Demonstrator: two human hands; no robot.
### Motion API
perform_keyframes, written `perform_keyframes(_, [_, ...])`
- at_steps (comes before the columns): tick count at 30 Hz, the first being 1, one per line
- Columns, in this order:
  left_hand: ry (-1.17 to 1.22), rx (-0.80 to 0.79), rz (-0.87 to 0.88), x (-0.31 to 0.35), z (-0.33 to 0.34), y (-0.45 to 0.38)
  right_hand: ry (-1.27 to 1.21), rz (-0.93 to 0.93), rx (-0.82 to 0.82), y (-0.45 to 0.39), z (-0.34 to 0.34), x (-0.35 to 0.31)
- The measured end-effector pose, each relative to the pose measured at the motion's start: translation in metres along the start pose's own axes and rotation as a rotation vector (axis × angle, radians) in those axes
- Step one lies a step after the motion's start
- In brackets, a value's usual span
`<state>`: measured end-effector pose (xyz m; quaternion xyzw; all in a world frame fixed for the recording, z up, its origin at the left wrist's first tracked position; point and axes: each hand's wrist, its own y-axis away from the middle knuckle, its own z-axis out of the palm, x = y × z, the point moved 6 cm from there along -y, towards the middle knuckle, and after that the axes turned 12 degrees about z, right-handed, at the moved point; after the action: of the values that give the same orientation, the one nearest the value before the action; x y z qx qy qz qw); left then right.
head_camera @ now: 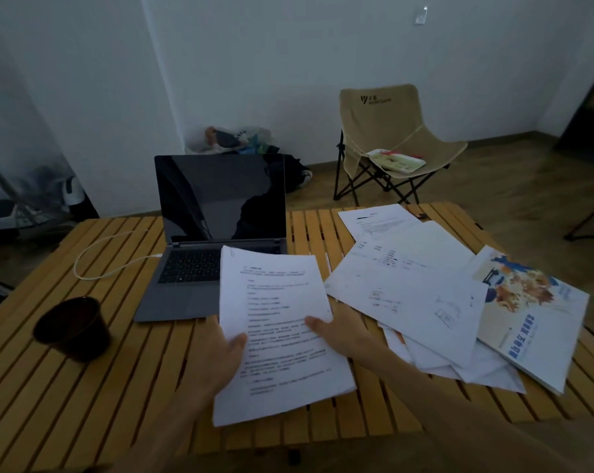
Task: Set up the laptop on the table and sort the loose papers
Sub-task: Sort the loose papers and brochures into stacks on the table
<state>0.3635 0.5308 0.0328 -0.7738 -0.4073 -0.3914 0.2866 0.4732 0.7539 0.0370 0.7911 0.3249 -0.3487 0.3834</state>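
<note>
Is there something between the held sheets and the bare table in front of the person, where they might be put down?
Nothing visible. Both hands, left and right, hold the printed sheets above bare slats of the table. The laptop lies behind them, the loose papers to the right, the dark cup far left.

The table [84, 387] is slatted wood with a smooth, warm, faintly satin finish. On it, toward 12 o'clock, the laptop [200, 268] has a matt grey metal-looking shell and a glossy black screen that mirrors the room. The printed sheets [275, 336] are matt white paper; the brochure [541, 322] at 3 o'clock looks glossy. The cup [73, 327] at 9 o'clock is dark, slightly shiny plastic. The folding chair [387, 131] is beige cloth on black metal.
</note>
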Motion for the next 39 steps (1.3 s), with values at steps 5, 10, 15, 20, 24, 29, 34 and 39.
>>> perform_keyframes(5, [-0.111,-0.049,-0.067,-0.007,0.003,0.003,0.282,0.106,0.069,-0.010,-0.010,0.012])
perform_keyframes(10, [-0.748,-0.086,0.132,0.048,0.017,-0.013,0.530,0.094,0.414,0.000,-0.055,0.020])
perform_keyframes(15, [-0.515,-0.345,0.358,0.115,0.122,-0.073,0.761,0.100,0.478,-0.004,-0.069,0.039])
perform_keyframes(20, [-0.640,-0.463,0.235,0.118,0.180,-0.113,0.762,0.084,0.461,-0.006,-0.070,0.057])
perform_keyframes(24, [-0.509,-0.416,0.050,0.113,0.187,-0.129,0.732,0.073,0.480,-0.006,-0.069,0.061])
perform_keyframes(29, [-0.403,-0.454,-0.075,0.113,0.191,-0.137,0.686,0.068,0.516,-0.004,-0.071,0.061])
perform_keyframes(34, [-0.382,-0.510,-0.091,0.124,0.194,-0.136,0.655,0.112,0.553,0.001,-0.076,0.062])
perform_keyframes(39, [-0.309,-0.523,-0.115,0.126,0.187,-0.133,0.633,0.101,0.564,0.006,-0.082,0.066])
